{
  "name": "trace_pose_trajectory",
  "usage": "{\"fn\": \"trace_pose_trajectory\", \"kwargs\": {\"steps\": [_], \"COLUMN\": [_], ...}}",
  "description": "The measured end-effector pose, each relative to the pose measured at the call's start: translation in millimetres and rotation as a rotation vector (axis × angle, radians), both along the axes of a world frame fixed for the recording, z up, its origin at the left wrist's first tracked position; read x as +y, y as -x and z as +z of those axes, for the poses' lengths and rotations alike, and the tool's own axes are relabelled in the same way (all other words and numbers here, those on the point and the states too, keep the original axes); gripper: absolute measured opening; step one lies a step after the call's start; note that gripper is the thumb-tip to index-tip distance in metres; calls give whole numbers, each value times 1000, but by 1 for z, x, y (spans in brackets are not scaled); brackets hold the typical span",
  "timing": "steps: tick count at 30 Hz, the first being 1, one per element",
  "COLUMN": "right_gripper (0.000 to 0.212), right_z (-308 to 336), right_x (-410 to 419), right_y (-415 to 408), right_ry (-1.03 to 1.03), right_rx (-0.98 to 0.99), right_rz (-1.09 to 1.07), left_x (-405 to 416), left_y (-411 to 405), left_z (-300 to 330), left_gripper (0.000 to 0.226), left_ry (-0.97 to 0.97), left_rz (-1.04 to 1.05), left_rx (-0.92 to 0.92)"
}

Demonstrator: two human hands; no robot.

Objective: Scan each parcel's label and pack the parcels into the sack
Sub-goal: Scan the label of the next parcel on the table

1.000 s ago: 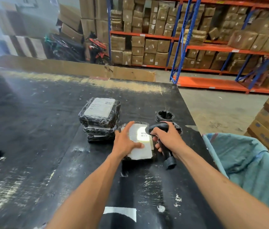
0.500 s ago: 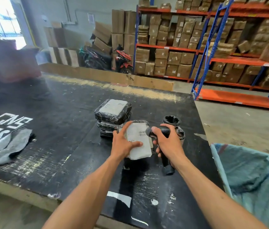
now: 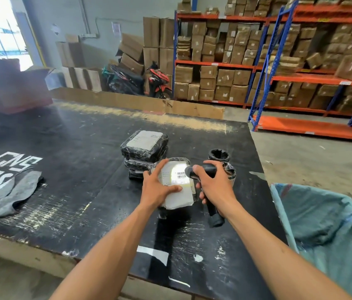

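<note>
1. Left hand (image 3: 156, 188): holding a parcel (image 3: 181, 197) above the black table (image 3: 62, 169), thumb lying across the white label (image 3: 176, 180), fingers curling round its far left edge.
2. Right hand (image 3: 215, 187): gripping a black handheld scanner (image 3: 210, 204), fingers wrapping the handle; the scanner head is pointing left at the label, just beside it.
3. Label: a bright patch of light is falling on its barcode area.
4. Stack of parcels (image 3: 144, 148): black-wrapped, sitting on the table just behind the left hand, the top one showing a grey label face-up.
5. Black cup-shaped holder (image 3: 218, 155): standing on the table behind the right hand.
6. Sack (image 3: 326, 230): teal, hanging open beside the table's right edge, near the right forearm.
7. Grey cloth (image 3: 8, 195): lying on the table's left part, over white lettering.
8. Background: orange-and-blue shelving (image 3: 279, 79) carrying cartons; a parked motorbike (image 3: 157, 81) standing by the wall.
</note>
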State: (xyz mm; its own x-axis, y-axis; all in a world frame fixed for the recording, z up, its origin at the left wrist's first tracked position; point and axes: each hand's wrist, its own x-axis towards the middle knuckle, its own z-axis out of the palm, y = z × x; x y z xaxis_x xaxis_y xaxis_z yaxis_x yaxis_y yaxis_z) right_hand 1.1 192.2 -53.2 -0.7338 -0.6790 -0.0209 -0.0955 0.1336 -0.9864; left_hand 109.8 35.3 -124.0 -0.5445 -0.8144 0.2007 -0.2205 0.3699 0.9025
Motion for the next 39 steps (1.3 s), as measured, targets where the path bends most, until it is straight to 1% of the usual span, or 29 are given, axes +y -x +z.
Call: {"fn": "trace_pose_trajectory", "kwargs": {"steps": [12, 18, 22, 27, 30, 33, 35, 36, 39], "right_gripper": [45, 43, 47, 47, 50, 60, 58, 61, 86], "right_z": [3, -3, -21, -54, -72, -87, -98, -104, -125], "right_x": [-2, -11, -28, -62, -86, -103, -114, -118, -130], "right_y": [-5, -3, -2, -17, -30, -42, -45, -45, -42], "right_ry": [30, 38, -36, -201, -295, -364, -412, -437, -520], "right_rx": [-6, -9, -40, 19, 27, 31, 71, 97, 163], "right_rz": [-2, -59, -115, -62, -7, -11, -37, -49, -67], "left_x": [-5, -19, -47, -88, -102, -111, -118, -121, -128], "left_y": [-3, -19, -41, -59, -65, -70, -71, -72, -70], "left_z": [8, 26, 48, 70, 72, 68, 65, 63, 59], "left_gripper": [97, 94, 94, 100, 102, 103, 103, 103, 103], "left_ry": [28, 81, 87, 92, 78, 56, 38, 30, 2], "left_rz": [4, 59, 140, 195, 213, 206, 187, 178, 150], "left_rx": [-8, 52, 136, 237, 267, 299, 306, 311, 326]}}
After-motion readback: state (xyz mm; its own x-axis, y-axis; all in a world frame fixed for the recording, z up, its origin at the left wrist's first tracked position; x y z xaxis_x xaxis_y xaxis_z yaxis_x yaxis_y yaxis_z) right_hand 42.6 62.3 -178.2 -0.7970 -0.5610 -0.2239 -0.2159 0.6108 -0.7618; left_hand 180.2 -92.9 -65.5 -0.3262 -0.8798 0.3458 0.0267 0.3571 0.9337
